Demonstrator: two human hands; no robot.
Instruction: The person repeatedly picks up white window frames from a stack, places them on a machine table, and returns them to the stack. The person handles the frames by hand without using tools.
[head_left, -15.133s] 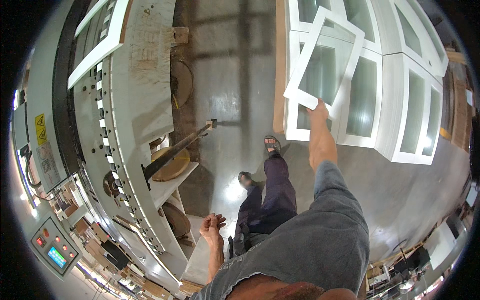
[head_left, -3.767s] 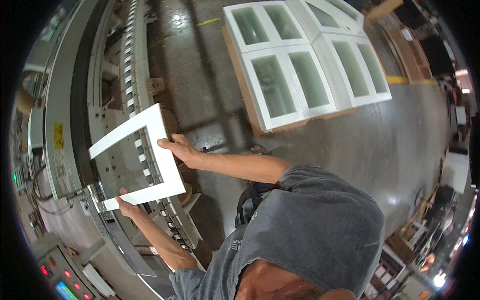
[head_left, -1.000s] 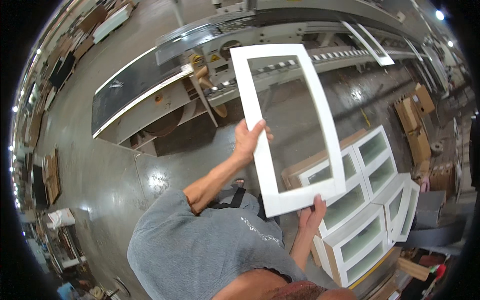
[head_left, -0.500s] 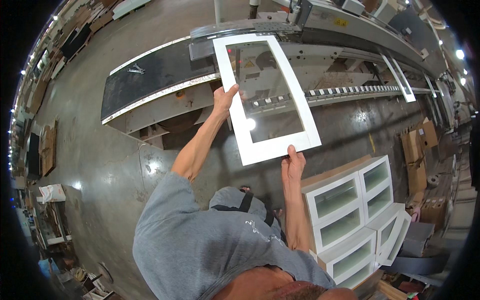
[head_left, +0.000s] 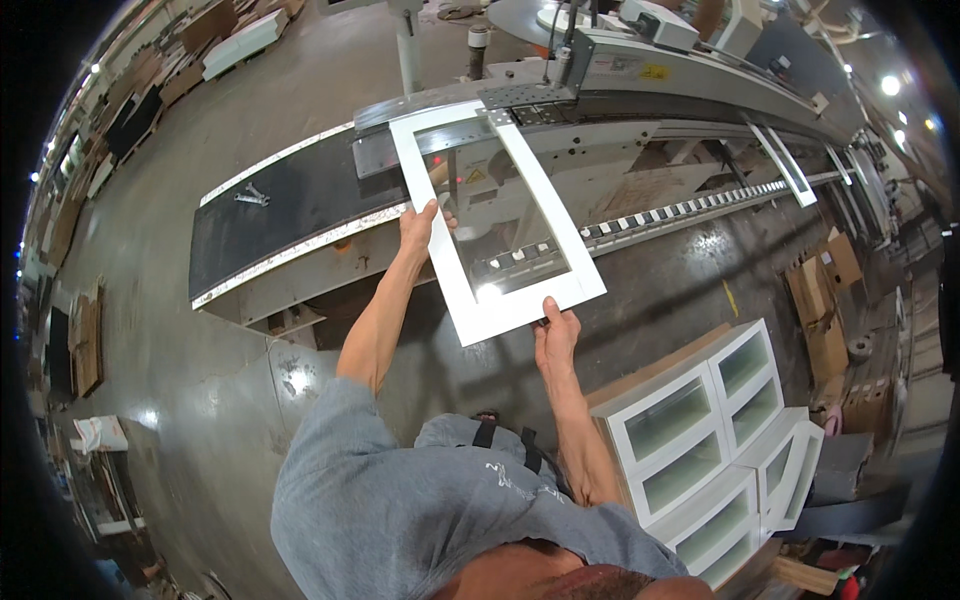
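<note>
White rectangular frame point(head_left: 544, 200), just one, gripped by two hands point(head_left: 418, 230).

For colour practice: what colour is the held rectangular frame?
The rectangular frame is white, clearest in head view.

Woodwork shop or factory flr: long machine point(head_left: 690, 88) w/ a blk/white block track point(head_left: 690, 207), concrete floor point(head_left: 220, 375), stacked white frames point(head_left: 735, 450), boards point(head_left: 185, 85) piled far L, cardboard boxes point(head_left: 813, 303) R.

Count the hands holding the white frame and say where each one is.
2: the left hand grips the white frame along its left long side; the right hand holds its near short edge. Neither is fully hidden.
</note>
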